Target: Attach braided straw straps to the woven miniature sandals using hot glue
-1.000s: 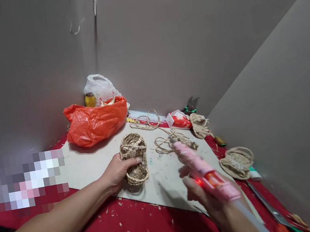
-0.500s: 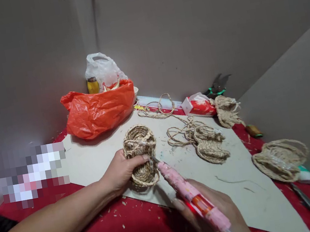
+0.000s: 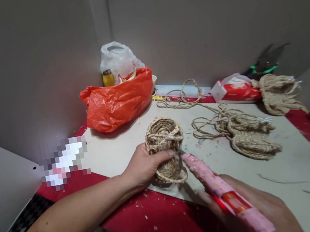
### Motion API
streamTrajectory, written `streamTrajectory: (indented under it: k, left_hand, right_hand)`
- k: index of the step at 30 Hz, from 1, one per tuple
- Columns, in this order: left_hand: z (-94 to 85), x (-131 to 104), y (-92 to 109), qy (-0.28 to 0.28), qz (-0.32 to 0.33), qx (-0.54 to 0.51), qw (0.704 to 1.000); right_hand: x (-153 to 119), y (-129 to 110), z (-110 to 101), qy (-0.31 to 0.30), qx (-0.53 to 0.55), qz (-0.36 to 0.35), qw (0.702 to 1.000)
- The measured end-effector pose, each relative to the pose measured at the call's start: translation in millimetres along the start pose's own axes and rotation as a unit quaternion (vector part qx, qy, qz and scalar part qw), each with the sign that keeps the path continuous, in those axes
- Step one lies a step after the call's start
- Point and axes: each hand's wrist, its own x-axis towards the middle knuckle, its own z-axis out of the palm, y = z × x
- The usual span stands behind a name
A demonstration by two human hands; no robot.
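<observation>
In my left hand (image 3: 144,165) is a small woven straw piece (image 3: 161,125), an oval of coiled cord with a strap across its upper part. My left thumb presses on its middle, and the other fingers are hidden beneath it. My right hand (image 3: 257,202) is wrapped round a pink hot glue gun (image 3: 207,174) with a red-lit window and a clear glue stick at its back end. The gun's nozzle meets the right edge of the woven piece near my thumb tip; whether it touches cannot be made out.
A pale board (image 3: 208,146) lies on a red cloth (image 3: 132,224) strewn with straw bits. Another woven piece with loose cord (image 3: 251,135) rests on the right. Behind are an orange plastic bag (image 3: 120,106), a red tissue pack (image 3: 237,91) and green-handled pliers (image 3: 268,62).
The view has turned left, so everything appears farther right. My hands, the woven piece and the glue gun keep nearly the same position relative to one another.
</observation>
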Motion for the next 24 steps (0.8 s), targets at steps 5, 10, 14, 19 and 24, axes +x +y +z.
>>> streamTrajectory:
  k: [5, 10, 14, 19, 24]
  left_hand:
    - [-1.3, 0.5, -1.8, -0.004, 0.004, 0.007, 1.000]
    - [-1.8, 1.2, -2.5, -0.004, 0.003, 0.018, 1.000]
    - [-0.1, 0.1, -1.1, -0.008, -0.016, 0.020, 1.000]
    - [1.9, -0.2, 0.2, -0.005, -0.014, 0.023, 1.000]
    - [1.4, 0.3, 0.0, -0.003, -0.016, 0.021, 1.000]
  right_hand:
    - [0.5, 4.1, -2.3, -0.013, -0.024, -0.046, 0.999]
    - [1.5, 1.5, -2.9, 0.000, -0.034, -0.051, 0.998]
    - [3.1, 2.8, -1.5, 0.006, -0.024, -0.055, 0.998]
    - [4.1, 4.8, -3.0, -0.010, 0.010, -0.057, 0.998]
    - [3.7, 5.4, -4.2, -0.014, 0.008, -0.059, 0.998]
